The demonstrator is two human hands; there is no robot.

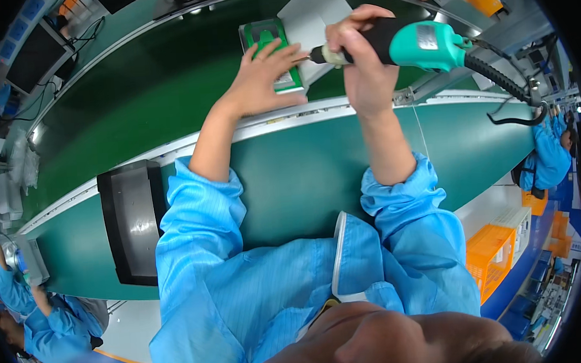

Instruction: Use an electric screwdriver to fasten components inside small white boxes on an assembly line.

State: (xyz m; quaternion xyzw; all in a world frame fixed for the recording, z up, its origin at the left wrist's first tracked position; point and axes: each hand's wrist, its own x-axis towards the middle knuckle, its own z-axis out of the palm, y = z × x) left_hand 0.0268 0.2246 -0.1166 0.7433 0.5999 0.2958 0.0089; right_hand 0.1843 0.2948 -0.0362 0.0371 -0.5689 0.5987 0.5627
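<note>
Clamped around the driver (pixel 425 45), the right hand (pixel 370 73) held its tip leftward beside the green case (pixel 266 33), which lay on the far green surface (pixel 158 83) beneath the left hand (pixel 261 83), whose fingers were spread apart.

no readable lettering, pale label (pixel 427 37) on teal electric screwdriver (pixel 402 45), print illegible

Green bench (pixel 290 181), black tray (pixel 121 225) atop (left side)
</note>
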